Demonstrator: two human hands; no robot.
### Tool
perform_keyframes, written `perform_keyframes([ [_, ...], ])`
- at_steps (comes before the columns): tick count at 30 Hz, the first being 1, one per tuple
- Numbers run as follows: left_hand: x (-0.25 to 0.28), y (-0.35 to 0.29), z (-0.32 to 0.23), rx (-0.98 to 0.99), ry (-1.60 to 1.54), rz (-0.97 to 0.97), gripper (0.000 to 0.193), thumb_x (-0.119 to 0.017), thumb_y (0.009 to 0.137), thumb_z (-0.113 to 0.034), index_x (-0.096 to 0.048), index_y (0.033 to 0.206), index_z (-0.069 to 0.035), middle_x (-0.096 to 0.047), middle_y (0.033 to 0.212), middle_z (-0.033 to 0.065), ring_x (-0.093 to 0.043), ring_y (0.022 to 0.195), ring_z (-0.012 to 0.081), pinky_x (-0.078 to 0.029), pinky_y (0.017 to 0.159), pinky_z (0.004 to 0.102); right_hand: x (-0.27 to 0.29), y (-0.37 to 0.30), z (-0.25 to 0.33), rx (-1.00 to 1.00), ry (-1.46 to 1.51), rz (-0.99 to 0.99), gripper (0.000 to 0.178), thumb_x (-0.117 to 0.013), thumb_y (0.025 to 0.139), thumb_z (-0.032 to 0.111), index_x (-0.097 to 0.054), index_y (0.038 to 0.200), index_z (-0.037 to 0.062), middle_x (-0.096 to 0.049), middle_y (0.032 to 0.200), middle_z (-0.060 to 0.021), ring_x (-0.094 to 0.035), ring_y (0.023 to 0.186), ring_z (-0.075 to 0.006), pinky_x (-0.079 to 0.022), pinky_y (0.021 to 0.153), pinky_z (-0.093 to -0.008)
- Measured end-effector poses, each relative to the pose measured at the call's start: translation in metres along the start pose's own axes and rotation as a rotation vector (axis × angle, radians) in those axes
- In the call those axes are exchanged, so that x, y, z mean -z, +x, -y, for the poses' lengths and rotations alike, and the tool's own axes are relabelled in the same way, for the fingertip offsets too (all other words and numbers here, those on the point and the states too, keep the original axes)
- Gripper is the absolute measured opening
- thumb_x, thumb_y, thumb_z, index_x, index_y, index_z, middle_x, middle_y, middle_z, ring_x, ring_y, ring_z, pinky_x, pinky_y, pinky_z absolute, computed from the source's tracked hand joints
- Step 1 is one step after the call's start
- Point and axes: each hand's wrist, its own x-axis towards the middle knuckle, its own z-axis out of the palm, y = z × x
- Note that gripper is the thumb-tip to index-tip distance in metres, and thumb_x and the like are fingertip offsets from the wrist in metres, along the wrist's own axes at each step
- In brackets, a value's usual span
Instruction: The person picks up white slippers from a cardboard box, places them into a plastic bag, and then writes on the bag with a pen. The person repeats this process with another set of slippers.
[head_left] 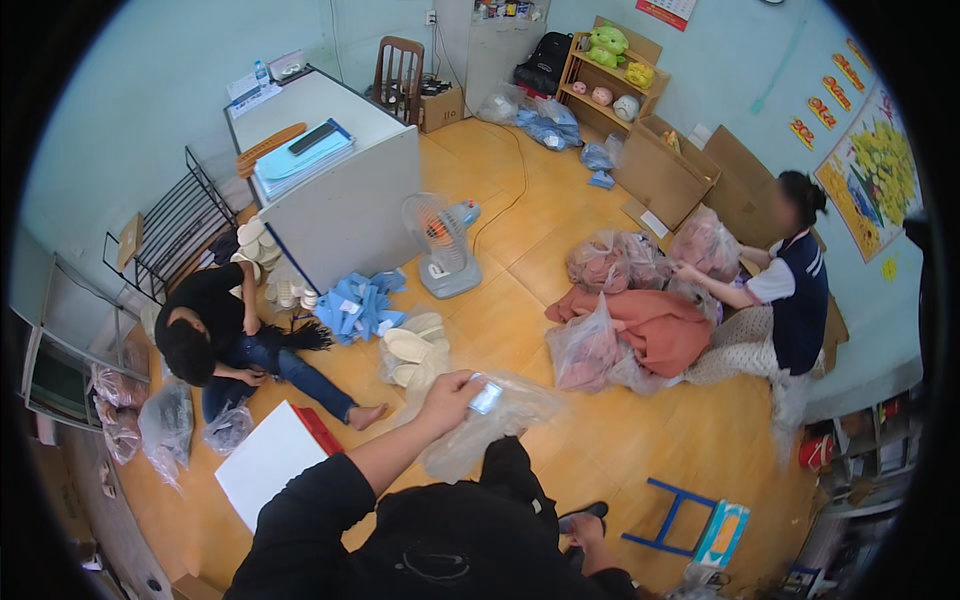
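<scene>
My left hand (448, 403) reaches out over the floor, its fingers closed on a translucent plastic bag (455, 455) that hangs loosely below and to the right. At its fingertips is a small, bright, pale-blue rectangle (486, 394); whether it is a label or a packet I cannot tell. Low in the view, beside my body, my right hand (588, 530) hangs near a dark shoe (598, 509). Its fingers are too small and blurred to read. Just beyond my left hand lie cream slippers (408, 346), partly in clear plastic.
A white box lid (275, 465) lies at left, near a seated person (205, 330). A fan (440, 245) stands ahead by blue cloth pieces (360, 305). At right another person (785, 290) handles bagged pink items (705, 245). A blue-legged stool (665, 515) is near right.
</scene>
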Motion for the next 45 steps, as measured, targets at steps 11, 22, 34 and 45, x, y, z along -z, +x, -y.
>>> perform_keyframes([
  [11, -0.067, 0.259, -0.116, -0.004, -0.010, 0.352, 0.029, -0.067, 0.088, -0.027, -0.069, 0.097, 0.000, -0.068, 0.081, 0.0016, -0.056, 0.073, 0.0060, -0.046, 0.067, 0.0256, 0.126, 0.184, 0.565, 0.696, -0.415, -0.070, 0.024, -0.058, 0.089, 0.020, -0.063, 0.092, -0.0028, -0.067, 0.077, -0.0091, -0.063, 0.058, -0.0166, -0.050, 0.049, -0.0310],
  [22, 0.018, 0.612, -0.256, -0.162, -0.015, 0.023, 0.027, -0.065, 0.090, -0.025, -0.067, 0.101, -0.001, -0.067, 0.083, 0.0026, -0.057, 0.077, 0.0085, -0.046, 0.070, 0.0275, 0.154, 0.358, 0.774, 0.622, -0.769, -0.074, 0.031, -0.062, 0.087, 0.028, -0.064, 0.101, 0.0008, -0.068, 0.083, -0.0107, -0.067, 0.075, -0.0237, -0.052, 0.060, -0.0377],
  [34, 0.183, 0.842, -0.323, -0.066, -0.406, -0.979, 0.018, -0.067, 0.087, -0.015, -0.068, 0.095, 0.001, -0.066, 0.082, 0.0023, -0.058, 0.071, 0.0083, -0.046, 0.066, 0.0254, 0.133, 0.509, 1.244, 0.434, -0.897, 0.260, 0.023, -0.057, 0.089, 0.023, -0.064, 0.092, 0.0010, -0.067, 0.075, -0.0107, -0.067, 0.060, -0.0217, -0.052, 0.049, -0.0353],
  [45, 0.432, 0.840, -0.431, -0.900, -0.456, -2.082, 0.015, -0.063, 0.091, -0.018, -0.065, 0.091, -0.003, -0.063, 0.081, -0.0019, -0.053, 0.066, 0.0037, -0.043, 0.058, 0.0199, -0.187, 0.457, 1.681, 0.889, -0.502, 0.412, 0.018, -0.054, 0.091, 0.016, -0.057, 0.103, 0.0024, -0.065, 0.085, -0.0126, -0.066, 0.060, -0.0229, -0.052, 0.048, -0.0322],
])
